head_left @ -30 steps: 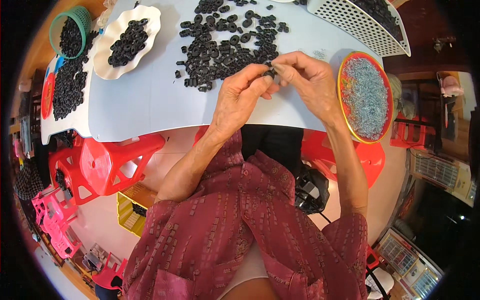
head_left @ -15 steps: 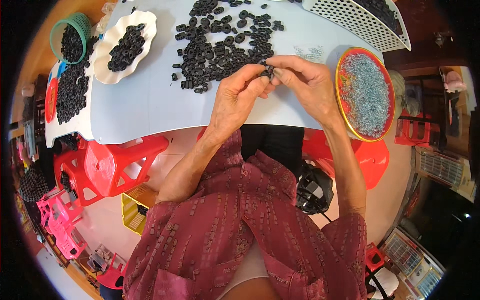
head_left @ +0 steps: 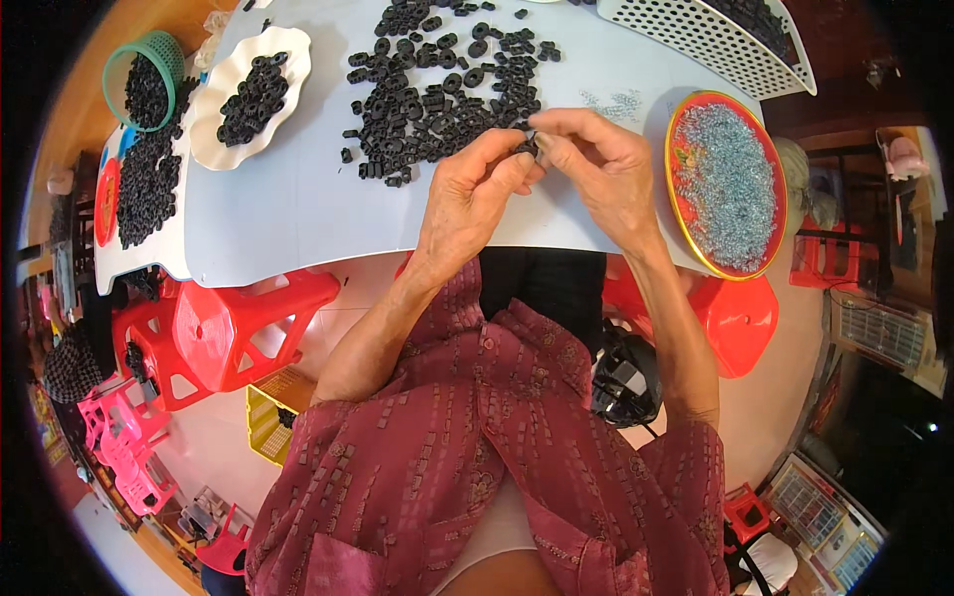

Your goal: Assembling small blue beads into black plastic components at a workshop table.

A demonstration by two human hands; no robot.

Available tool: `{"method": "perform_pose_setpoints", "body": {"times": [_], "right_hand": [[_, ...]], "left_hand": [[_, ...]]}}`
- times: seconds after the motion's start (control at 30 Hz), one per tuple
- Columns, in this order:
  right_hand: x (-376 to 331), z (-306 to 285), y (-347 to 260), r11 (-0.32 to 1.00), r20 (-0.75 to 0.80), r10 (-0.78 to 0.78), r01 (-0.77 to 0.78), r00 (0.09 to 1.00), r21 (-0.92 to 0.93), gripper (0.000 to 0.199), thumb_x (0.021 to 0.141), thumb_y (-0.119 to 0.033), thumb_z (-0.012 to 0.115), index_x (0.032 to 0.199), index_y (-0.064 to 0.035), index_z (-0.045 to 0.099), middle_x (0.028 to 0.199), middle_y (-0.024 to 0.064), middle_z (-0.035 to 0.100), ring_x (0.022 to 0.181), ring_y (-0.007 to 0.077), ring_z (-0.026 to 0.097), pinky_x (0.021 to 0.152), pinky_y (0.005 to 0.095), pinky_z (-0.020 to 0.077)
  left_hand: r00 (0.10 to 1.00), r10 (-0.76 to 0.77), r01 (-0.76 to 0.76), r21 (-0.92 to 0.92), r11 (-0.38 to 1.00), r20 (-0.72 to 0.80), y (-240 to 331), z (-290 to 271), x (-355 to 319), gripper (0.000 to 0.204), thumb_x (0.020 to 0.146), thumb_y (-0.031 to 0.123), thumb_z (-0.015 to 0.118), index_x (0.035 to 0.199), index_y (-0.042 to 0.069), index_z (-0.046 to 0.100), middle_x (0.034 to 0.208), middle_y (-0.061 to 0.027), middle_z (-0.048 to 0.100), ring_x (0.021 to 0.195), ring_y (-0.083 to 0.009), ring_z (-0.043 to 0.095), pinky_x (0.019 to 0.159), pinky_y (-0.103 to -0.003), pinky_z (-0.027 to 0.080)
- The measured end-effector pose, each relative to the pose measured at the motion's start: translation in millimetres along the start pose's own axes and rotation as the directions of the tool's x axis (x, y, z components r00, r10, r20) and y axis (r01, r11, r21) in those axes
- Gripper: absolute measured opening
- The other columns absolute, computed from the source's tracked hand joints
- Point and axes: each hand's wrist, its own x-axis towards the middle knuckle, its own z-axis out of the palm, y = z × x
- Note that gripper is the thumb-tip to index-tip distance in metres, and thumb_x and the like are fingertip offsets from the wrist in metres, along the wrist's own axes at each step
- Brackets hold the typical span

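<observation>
Nearest in, the two forearms run up out of dark red patterned sleeves toward the near edge of the white desk [head_left: 298, 214]; below that edge red plastic stools [head_left: 243, 323] stand on the floor, pink ones further left.

Over the desk edge the hands meet; the left hand [head_left: 467, 199] is curled, thumb and forefinger pinched; the right hand [head_left: 601, 169] mirrors it, fingertips pressed in from the other side; between them sits a small black ring-shaped part [head_left: 528, 148], gripped by both hands, held just above the desk at the near edge of the loose pile.

Just right of the right hand, a round red tray with a yellow rim [head_left: 679, 214] overhangs the desk edge, full of tiny silvery-blue metal pieces [head_left: 730, 184].

Beyond the hands, the loose pile of black rings [head_left: 437, 94] spreads across the middle of the desk; to its left a white scalloped plate [head_left: 214, 139] carries a smaller heap of the same; further left a green basket [head_left: 169, 50] holds more; at the far right corner a white perforated basket [head_left: 696, 40] holds dark parts.
</observation>
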Motion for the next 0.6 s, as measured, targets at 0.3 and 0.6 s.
{"method": "perform_pose_setpoints", "body": {"times": [0.3,0.6], "right_hand": [[-6,6,17,0.990,-0.024,-0.130,0.131,0.991,0.044,0.013,0.087,0.003,0.060,0.100,0.0026,0.065,0.086,0.0052,0.065,0.076,0.0093,0.061,0.070,0.0222,0.0496],[-8,6,20,0.979,-0.127,-0.202,0.199,0.971,-0.037,0.012,0.089,0.003,0.059,0.099,0.0033,0.065,0.093,0.0077,0.064,0.078,0.0107,0.061,0.070,0.0230,0.0513]], "left_hand": [[0.999,0.037,-0.037,0.007,0.999,-0.017,2,3,0,0.020,0.092,0.007,0.054,0.106,-0.005,0.060,0.082,-0.0073,0.066,0.074,-0.0116,0.059,0.068,-0.026,0.049],[1.000,0.007,-0.009,0.136,0.991,0.015,18,4,11,0.019,0.089,0.005,0.054,0.103,-0.005,0.061,0.076,-0.0120,0.064,0.069,-0.0116,0.058,0.064,-0.028,0.048]]}}
